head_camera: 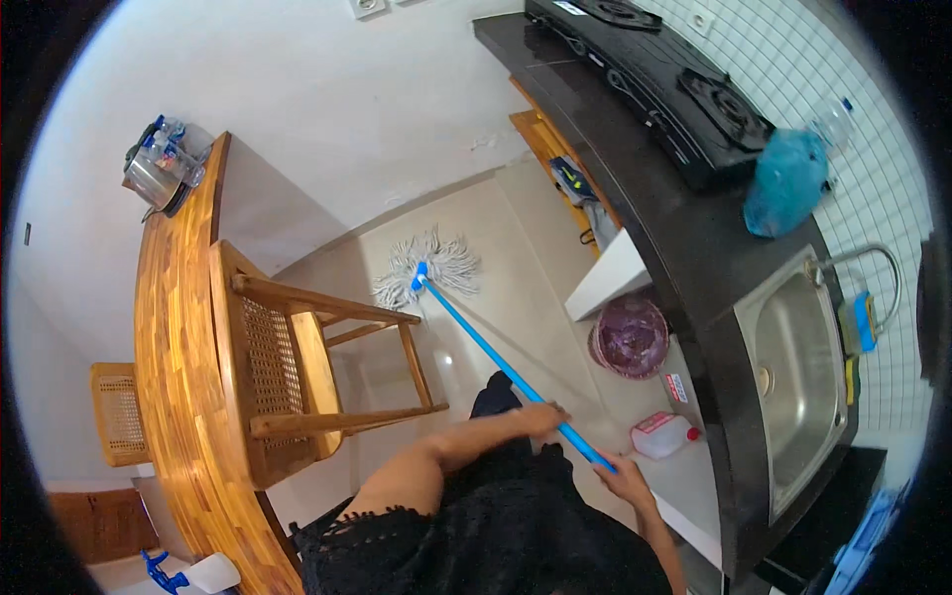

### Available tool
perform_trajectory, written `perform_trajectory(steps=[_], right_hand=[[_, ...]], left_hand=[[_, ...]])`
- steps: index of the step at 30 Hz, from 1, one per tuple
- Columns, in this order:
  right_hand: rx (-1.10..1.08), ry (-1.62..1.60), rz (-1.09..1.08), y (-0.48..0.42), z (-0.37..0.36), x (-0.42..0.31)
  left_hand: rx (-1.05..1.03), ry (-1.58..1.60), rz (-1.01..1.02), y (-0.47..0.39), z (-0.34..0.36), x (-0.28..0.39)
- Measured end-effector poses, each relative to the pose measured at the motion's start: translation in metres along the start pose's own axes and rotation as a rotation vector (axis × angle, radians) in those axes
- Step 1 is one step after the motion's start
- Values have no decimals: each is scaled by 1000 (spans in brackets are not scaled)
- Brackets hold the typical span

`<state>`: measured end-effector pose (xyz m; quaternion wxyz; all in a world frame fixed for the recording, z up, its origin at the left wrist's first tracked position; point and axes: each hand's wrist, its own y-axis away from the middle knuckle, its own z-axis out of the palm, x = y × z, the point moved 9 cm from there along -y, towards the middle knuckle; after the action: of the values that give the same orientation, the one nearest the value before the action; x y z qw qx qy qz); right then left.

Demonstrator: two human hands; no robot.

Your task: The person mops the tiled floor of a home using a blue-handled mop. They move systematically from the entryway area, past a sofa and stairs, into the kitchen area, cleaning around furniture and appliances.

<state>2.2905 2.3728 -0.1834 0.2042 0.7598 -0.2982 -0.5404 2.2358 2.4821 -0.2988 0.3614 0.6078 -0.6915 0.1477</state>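
A string mop [439,268] with pale grey strands lies spread on the tiled floor [506,223], close to the wall. Its blue handle [487,348] slants from the blue mop head socket up towards me. My left hand [541,419] is wrapped around the handle's middle stretch. Near the handle's top end, my right hand [623,478] grips it, with the fingers partly hidden from view. To the left of the handle stands a wooden chair with a woven cane back [275,364], its legs on the floor near the mop strands.
A wooden counter [175,312] bears a kettle [152,182] and plastic bottles. On the right, a dark countertop [595,141] holds a gas stove [662,97], a blue plastic bag [788,182] and a steel sink [799,387]. Below are a lined bin [632,338] and a jug [662,435].
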Motion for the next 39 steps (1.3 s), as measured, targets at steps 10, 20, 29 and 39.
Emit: perform_trajectory(steps=[10,20,29,39], right_hand=[[69,73,-140,-89,2,-115],[143,-402,415,58,-53,-29],[114,-152,85,-98,24,-77],[277,-541,530,178,-34,72]], left_hand=[[-82,91,-83,35,-62,-112],[-219,238,355,-42,-22,55],[-48,-138,-223,32,-103,-114],[-486,345,504,-62,46,177]])
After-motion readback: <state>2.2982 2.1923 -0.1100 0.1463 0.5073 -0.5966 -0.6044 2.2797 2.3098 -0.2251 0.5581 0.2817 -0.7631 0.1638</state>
